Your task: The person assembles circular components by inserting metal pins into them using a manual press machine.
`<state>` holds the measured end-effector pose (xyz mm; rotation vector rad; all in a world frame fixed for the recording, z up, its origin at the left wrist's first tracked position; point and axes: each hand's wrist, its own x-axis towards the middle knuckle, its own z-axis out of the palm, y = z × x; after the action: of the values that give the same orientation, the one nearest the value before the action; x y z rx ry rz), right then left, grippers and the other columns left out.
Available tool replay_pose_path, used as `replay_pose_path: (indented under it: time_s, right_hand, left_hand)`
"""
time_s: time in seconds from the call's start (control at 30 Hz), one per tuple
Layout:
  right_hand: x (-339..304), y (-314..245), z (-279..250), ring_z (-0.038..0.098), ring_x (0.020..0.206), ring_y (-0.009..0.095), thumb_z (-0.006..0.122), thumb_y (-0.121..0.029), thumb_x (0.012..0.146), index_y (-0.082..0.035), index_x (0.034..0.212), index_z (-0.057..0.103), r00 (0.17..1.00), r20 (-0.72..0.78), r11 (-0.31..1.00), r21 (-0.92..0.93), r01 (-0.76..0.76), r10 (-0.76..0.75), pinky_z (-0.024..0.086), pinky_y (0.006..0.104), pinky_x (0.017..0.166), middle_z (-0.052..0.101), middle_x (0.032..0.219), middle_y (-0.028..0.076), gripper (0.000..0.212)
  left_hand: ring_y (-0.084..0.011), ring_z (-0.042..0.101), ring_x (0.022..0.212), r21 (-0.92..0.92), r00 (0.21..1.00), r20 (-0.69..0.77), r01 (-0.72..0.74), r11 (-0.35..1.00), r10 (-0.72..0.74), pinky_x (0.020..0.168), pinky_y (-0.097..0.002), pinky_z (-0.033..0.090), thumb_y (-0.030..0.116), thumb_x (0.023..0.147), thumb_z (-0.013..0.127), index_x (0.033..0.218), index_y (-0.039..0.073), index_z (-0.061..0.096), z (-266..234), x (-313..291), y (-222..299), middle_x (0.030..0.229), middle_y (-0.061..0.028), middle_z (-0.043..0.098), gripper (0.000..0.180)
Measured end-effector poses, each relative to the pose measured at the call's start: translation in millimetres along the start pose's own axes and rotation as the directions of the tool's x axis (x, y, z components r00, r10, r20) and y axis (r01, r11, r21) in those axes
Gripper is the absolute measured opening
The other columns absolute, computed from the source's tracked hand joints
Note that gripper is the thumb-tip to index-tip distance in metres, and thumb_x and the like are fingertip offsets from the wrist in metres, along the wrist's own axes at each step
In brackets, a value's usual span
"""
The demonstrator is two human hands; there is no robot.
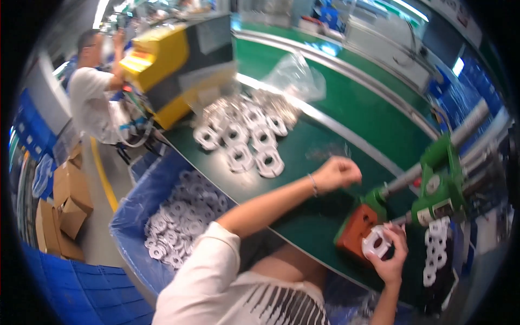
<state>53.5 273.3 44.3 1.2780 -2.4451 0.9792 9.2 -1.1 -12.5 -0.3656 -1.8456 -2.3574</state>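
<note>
**Two Poses at the Dark Green Counter [295,225]**

Across the dark green counter we find a blue-lined bin [135,203] of small white parts standing beside the near edge, while a green press [422,211] occupies the right side. A cluster of white ring-like parts [250,118] lies toward the far left, partly over a plastic wrap.

Between cluster and press, our left hand [337,174] hangs above the counter, its forearm slanting up and rightward, a thin bracelet [313,185] at the wrist. The fingers bend inward; we cannot tell whether they close on anything. Our right hand [392,257] rises from the lower edge, forearm nearly upright and wrist bent leftward, thumb below and fingers above, gripping a white notched part [368,246] against the face of the press's orange-brown block [352,233].
</note>
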Motion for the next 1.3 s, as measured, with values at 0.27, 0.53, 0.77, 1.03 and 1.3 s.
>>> replay_pose_path:
  time_s: [0.27, 0.53, 0.77, 1.03, 1.3]
  right_hand:
    - [6, -71, 44, 0.053, 0.099, 0.032, 0.078, -0.025, 0.062, -0.004, 0.106, 0.053, 0.97, -0.067, 0.967, 0.084, 0.24, -0.234, 0.032, 0.0495, 0.096, 0.055, 0.107, 0.013, 0.055]
    - [31, -76, 83, 0.052, 0.102, 0.033, 0.075, -0.005, 0.059, 0.001, 0.113, 0.05, 0.997, -0.077, 0.995, 0.1, -0.004, 0.012, 0.042, 0.0382, 0.086, 0.051, 0.117, 0.018, 0.06]
    - [55, -86, 87, 0.049, 0.105, 0.033, 0.073, -0.005, 0.062, 0.001, 0.116, 0.048, 0.995, -0.095, 0.995, 0.096, 0.031, -0.022, 0.04, 0.0392, 0.089, 0.048, 0.119, 0.018, 0.059]
    - [160, -147, 130, 0.048, 0.108, 0.036, 0.07, -0.011, 0.067, 0.002, 0.115, 0.047, 0.896, -0.439, 0.912, 0.334, 0.239, -0.074, 0.037, 0.0398, 0.092, 0.049, 0.118, 0.02, 0.055]
    - [175, -154, 180, 0.017, 0.127, 0.047, 0.071, -0.021, 0.067, 0.004, 0.136, 0.013, 0.888, -0.361, 0.818, 0.393, 0.421, -0.284, 0.017, 0.0493, 0.105, 0.011, 0.14, 0.03, 0.093]
  left_hand:
    - [-0.0134, 0.05, 0.049, -0.229, 0.997, -0.074, -0.021, 0.973, 0.004, 0.046, -0.0226, 0.038, 0.045, 0.092, 0.036, 0.057, 0.007, 0.043, -16, -8, 21, 0.064, -0.0096, 0.056, 0.052]
    - [-0.0315, 0.029, 0.128, -0.733, 0.937, 0.302, 0.11, 0.671, 0.177, 0.107, -0.0414, 0.02, 0.06, 0.088, 0.015, 0.13, -0.005, 0.034, -7, -10, 33, 0.135, -0.0222, 0.034, 0.08]
    - [-0.0279, 0.048, 0.114, -0.712, 0.984, 0.179, 0.141, 0.688, -0.016, 0.095, -0.0367, 0.038, 0.05, 0.091, 0.029, 0.121, -0.005, 0.045, -8, -17, 41, 0.121, -0.0207, 0.05, 0.064]
    - [-0.0114, 0.047, 0.046, -0.024, 0.903, -0.429, 0.025, 0.999, -0.032, 0.053, -0.025, 0.044, 0.036, 0.091, 0.045, 0.062, 0.009, 0.05, -21, -1, -9, 0.05, -0.0003, 0.045, 0.04]
    - [-0.0116, 0.048, 0.051, -0.243, 0.822, -0.565, -0.077, 0.967, -0.076, 0.047, -0.0216, 0.039, -0.01, 0.07, 0.035, 0.081, 0.003, 0.054, -11, 1, -11, 0.068, -0.0063, 0.055, 0.025]
